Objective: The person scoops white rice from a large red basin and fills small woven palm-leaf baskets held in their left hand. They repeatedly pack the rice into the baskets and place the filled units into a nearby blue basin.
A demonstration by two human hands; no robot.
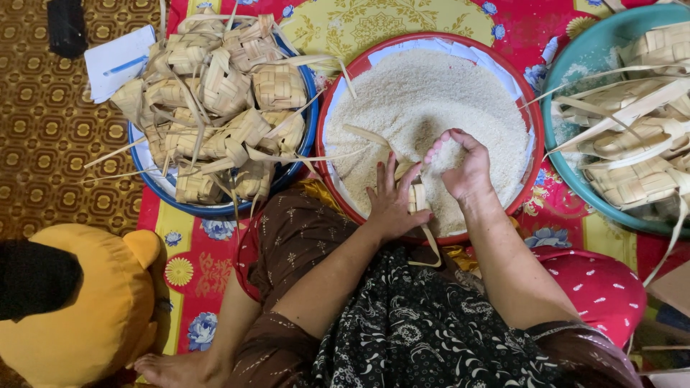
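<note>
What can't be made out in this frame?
- Head view: the pouch is mostly hidden between left hand and right hand.
- How full it is: cannot tell.
- The teal basin is cut off by the right edge.
- The dark thing at top left is cropped and unclear.

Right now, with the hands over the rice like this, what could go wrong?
1. The right hand cups loose rice above the small woven leaf pouch that the left hand holds; grains may miss the opening, though probably back into the red basin.
2. Work happens near the basin's front rim, so rice could spill onto the lap.
</note>
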